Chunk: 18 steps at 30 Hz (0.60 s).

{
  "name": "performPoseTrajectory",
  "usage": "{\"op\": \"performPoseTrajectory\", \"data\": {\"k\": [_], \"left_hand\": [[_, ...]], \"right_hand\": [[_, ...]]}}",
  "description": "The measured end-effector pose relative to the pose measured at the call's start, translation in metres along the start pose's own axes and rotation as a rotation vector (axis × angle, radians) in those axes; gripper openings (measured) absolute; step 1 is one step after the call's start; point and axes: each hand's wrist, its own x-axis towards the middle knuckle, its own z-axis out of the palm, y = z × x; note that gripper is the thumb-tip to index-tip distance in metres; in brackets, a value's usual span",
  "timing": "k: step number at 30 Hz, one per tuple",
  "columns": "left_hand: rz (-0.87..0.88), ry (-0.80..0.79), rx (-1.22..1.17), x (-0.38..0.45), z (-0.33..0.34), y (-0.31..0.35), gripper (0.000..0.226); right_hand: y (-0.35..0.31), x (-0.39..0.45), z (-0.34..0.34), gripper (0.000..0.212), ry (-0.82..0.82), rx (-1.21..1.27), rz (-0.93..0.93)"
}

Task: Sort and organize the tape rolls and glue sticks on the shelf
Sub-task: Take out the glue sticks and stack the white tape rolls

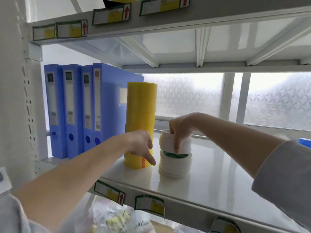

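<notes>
Stacking white tape rolls: right hand (pixel 179 132) pinches the top white roll (pixel 175 142), fingers in the core and thumb down the side, sitting slightly skewed on the lower white rolls (pixel 175 165). Square the edges before letting go. Left hand (pixel 143 147) grasps nothing, fingers loose against the yellow tape stack (pixel 140 125); could steady it. All on the shelf (pixel 210 179), beside blue file boxes (pixel 75 108); contents unseen. No glue sticks in view.

We reach both bare forearms forward; our left hand (pixel 143 147) hangs with fingers loosely pointing down, while our right hand (pixel 180 132) bends downward, fingers curled in a grip.
</notes>
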Motion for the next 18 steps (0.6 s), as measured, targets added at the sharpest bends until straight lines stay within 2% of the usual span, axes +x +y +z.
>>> {"op": "performPoseTrajectory", "data": {"k": [11,18], "left_hand": [[0.036,-0.026,-0.022,0.001,0.018,0.004,0.063],[0.07,-0.127,0.08,-0.012,0.027,0.005,0.057]], "right_hand": [[-0.009,0.006,0.01,0.043,-0.023,-0.064,-0.006],[-0.006,-0.001,0.004,0.038,0.0,-0.026,-0.026]]}}
